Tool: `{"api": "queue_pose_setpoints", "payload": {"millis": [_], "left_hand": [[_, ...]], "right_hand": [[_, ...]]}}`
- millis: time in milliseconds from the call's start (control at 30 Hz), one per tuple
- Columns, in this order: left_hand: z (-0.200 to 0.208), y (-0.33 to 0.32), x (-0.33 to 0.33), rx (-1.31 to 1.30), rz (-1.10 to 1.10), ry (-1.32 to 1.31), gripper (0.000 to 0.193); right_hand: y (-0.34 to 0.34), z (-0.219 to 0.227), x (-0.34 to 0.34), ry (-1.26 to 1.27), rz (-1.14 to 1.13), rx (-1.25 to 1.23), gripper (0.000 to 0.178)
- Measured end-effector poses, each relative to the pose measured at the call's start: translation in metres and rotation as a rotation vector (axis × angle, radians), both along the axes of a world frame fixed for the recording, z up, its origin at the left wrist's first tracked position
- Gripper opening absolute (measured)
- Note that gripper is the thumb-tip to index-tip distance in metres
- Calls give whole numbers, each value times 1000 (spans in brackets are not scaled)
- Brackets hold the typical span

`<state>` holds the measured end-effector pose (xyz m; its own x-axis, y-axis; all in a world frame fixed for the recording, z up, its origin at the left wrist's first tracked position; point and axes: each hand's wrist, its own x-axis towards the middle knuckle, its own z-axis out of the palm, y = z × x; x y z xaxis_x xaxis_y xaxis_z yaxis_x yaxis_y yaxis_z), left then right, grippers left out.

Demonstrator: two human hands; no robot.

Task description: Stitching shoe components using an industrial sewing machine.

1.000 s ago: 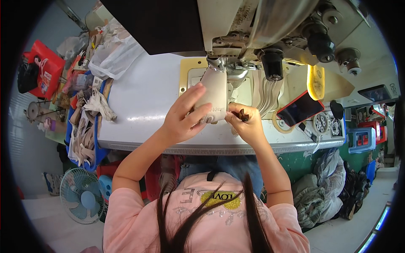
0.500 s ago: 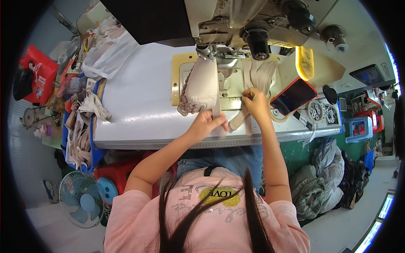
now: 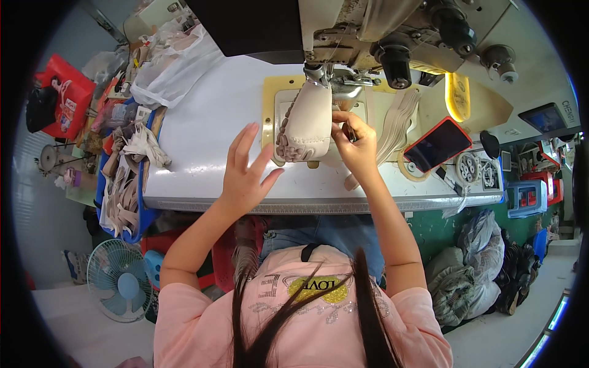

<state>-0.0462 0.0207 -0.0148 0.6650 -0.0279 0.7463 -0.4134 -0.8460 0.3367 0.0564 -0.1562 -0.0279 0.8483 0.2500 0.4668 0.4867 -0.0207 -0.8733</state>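
A beige shoe upper with a ruffled, flower-like edge lies under the presser foot of the sewing machine. My left hand hovers just left of the upper, fingers spread, holding nothing. Against the upper's right edge, my right hand is closed in a pinch. A small dark metal tool shows within its fingers; its kind is mostly hidden. Right of this hand lies a bundle of beige strips.
A red-edged phone rests on the table's right side, near bobbins. At left, a blue bin holds beige scraps beside a white plastic bag. A fan stands below left.
My left hand has let go of the beige strip and moved left, its fingers spreading. My right hand has shifted left from the strips to the upper's edge.
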Motion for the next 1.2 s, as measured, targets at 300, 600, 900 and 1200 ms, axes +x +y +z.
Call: {"api": "queue_pose_setpoints", "payload": {"millis": [300, 600, 900, 1200], "left_hand": [[33, 4, 41, 629, -331, -246, 29], [34, -1, 40, 584, -355, -254, 31], [25, -4, 43, 544, -313, -273, 29], [20, -2, 61, 453, -212, -214, 39]], "right_hand": [[17, -2, -12, 394, 296, 373, 27], [10, 8, -21, 406, 119, 192, 13], [-17, 10, -21, 352, 301, 19, 14], [-10, 23, -4, 441, 309, -2, 9]]}}
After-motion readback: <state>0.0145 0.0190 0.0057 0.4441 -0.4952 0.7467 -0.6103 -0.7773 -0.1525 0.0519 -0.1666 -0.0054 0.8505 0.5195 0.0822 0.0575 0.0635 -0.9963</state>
